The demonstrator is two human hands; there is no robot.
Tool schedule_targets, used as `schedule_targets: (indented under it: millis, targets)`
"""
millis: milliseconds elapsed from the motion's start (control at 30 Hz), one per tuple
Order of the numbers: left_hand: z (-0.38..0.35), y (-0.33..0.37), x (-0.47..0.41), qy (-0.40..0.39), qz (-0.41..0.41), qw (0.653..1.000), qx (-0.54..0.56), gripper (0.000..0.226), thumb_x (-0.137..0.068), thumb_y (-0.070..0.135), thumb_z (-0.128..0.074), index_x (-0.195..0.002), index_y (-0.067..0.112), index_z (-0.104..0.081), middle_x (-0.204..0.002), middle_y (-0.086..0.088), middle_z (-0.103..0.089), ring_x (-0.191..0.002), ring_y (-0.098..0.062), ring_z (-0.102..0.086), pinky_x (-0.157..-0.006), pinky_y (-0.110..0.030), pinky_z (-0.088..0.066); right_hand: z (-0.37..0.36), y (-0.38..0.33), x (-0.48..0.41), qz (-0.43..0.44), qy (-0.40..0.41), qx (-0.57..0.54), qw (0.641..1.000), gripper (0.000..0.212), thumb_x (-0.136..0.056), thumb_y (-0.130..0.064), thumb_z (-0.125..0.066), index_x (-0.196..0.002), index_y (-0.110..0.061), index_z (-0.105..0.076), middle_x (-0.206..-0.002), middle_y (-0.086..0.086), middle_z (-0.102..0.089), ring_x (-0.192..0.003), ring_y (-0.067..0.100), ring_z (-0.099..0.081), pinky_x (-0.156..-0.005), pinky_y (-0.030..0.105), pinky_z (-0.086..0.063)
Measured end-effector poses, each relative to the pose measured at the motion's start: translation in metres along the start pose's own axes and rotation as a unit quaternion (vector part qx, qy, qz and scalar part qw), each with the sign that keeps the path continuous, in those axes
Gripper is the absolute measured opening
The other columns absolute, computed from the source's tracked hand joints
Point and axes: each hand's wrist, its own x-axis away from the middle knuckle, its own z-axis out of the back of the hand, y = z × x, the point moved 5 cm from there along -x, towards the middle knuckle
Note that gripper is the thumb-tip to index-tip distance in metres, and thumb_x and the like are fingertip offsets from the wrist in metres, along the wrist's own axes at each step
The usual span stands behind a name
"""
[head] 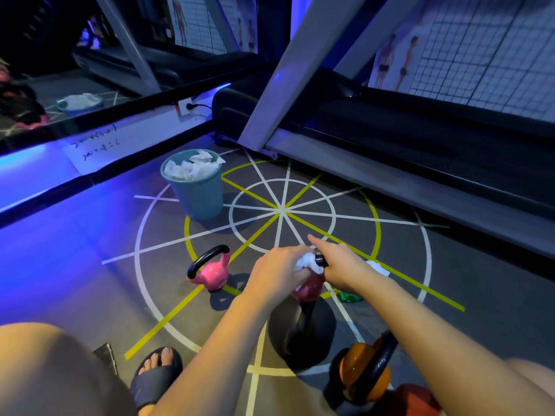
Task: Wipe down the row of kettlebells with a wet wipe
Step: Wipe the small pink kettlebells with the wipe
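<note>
Your left hand (279, 270): fingers clamped round the wet wipe (304, 262) on the handle of the pink kettlebell (309, 288), standing mid-row on the floor (450, 280); your right hand (342, 265) grips that handle, index straight, probably to steady it.

Left hand (277, 270) holds wipe (307, 262); right hand (342, 265) grips kettlebell (309, 289).

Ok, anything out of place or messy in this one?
The teal bin is heaped with used wipes, one poking past its rim. The far pink kettlebell looks tilted on the floor.
</note>
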Motion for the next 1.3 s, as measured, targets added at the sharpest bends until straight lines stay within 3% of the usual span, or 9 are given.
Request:
schedule_targets:
  millis: [67,167,333,433,600,900,1067,1200,1300]
  targets:
    - [-0.001,-0.016,0.003,0.017,0.016,1.0,0.012,0.026,-0.087,0.028,-0.066,-0.11,0.04,-0.066,-0.085,0.013,-0.066,-0.084,-0.013,-0.06,-0.067,-0.032,-0.046,0.003,0.002,0.002,0.0,0.006,-0.01,1.0,0.08,-0.091,-0.006,-0.057,-0.157,-0.033,-0.022,-0.137,0.01,-0.053,-0.105,0.025,-0.061,-0.076,0.031,-0.051]
    - [-0.003,-0.041,0.015,0.044,0.046,0.995,0.074,0.02,-0.087,0.035,-0.069,-0.106,0.04,-0.068,-0.083,0.012,-0.068,-0.08,-0.012,-0.061,-0.067,-0.038,-0.051,0.006,0.002,0.0,0.002,0.011,-0.033,0.999,0.075,-0.09,-0.008,-0.059,-0.154,-0.032,-0.031,-0.127,0.007,-0.058,-0.081,0.013,-0.059,-0.061,0.023,-0.048]
    - [-0.006,-0.059,0.026,0.039,0.061,0.992,0.107,0.006,-0.092,0.034,-0.068,-0.094,0.032,-0.062,-0.081,0.007,-0.066,-0.075,-0.013,-0.06,-0.068,-0.04,-0.052,0.002,-0.018,-0.006,0.029,0.03,-0.013,0.999,0.056,-0.09,-0.009,-0.058,-0.137,-0.041,-0.054,-0.122,0.001,-0.059,-0.092,0.02,-0.063,-0.075,0.033,-0.055]
    - [-0.006,-0.071,0.032,0.05,0.075,0.991,0.097,0.016,-0.094,0.038,-0.066,-0.09,0.026,-0.056,-0.077,0.005,-0.062,-0.072,-0.018,-0.057,-0.06,-0.036,-0.043,0.001,-0.037,-0.014,0.035,0.059,0.083,0.994,0.035,-0.089,-0.015,-0.057,-0.113,-0.039,-0.064,-0.109,-0.001,-0.063,-0.099,0.025,-0.063,-0.074,0.034,-0.052]
    - [-0.005,-0.094,0.036,0.062,0.078,0.986,0.137,0.022,-0.092,0.054,-0.065,-0.108,0.05,-0.051,-0.089,0.007,-0.069,-0.087,-0.015,-0.062,-0.074,-0.036,-0.052,-0.014,-0.064,-0.033,0.06,0.091,0.147,0.983,0.027,-0.089,-0.012,-0.054,-0.107,-0.031,-0.061,-0.1,0.0,-0.064,-0.096,0.028,-0.063,-0.069,0.034,-0.044]
    - [-0.005,-0.174,0.034,0.031,0.221,0.972,0.079,0.019,-0.085,0.029,-0.078,-0.094,0.019,-0.065,-0.064,0.01,-0.057,-0.058,-0.003,-0.05,-0.046,-0.018,-0.032,-0.098,-0.088,-0.095,0.101,-0.006,0.149,0.984,0.023,-0.087,-0.004,-0.051,-0.1,-0.022,-0.058,-0.101,0.005,-0.063,-0.094,0.032,-0.063,-0.067,0.035,-0.045]
    - [-0.024,-0.205,0.036,-0.005,0.268,0.961,0.066,0.02,-0.09,0.029,-0.071,-0.1,0.015,-0.06,-0.076,0.003,-0.055,-0.076,-0.021,-0.055,-0.055,-0.027,-0.033,-0.146,-0.09,-0.125,0.106,-0.039,0.182,0.977,0.024,-0.089,-0.008,-0.05,-0.105,-0.024,-0.059,-0.106,0.006,-0.066,-0.1,0.034,-0.065,-0.071,0.035,-0.046]
    - [-0.041,-0.225,0.028,-0.038,0.302,0.949,0.08,0.016,-0.089,0.025,-0.068,-0.088,0.018,-0.054,-0.083,-0.006,-0.064,-0.071,-0.023,-0.058,-0.046,-0.023,-0.036,-0.172,-0.082,-0.143,0.078,-0.078,0.148,0.983,0.02,-0.09,-0.011,-0.05,-0.105,-0.02,-0.06,-0.107,0.011,-0.064,-0.101,0.036,-0.064,-0.072,0.035,-0.043]
    - [-0.056,-0.234,0.014,-0.056,0.304,0.948,0.08,0.013,-0.088,0.023,-0.064,-0.094,0.014,-0.058,-0.093,-0.013,-0.068,-0.086,-0.032,-0.066,-0.065,-0.035,-0.052,-0.18,-0.075,-0.158,0.052,-0.098,0.119,0.987,0.021,-0.086,-0.008,-0.054,-0.105,-0.016,-0.061,-0.106,0.013,-0.065,-0.099,0.036,-0.064,-0.071,0.033,-0.043]
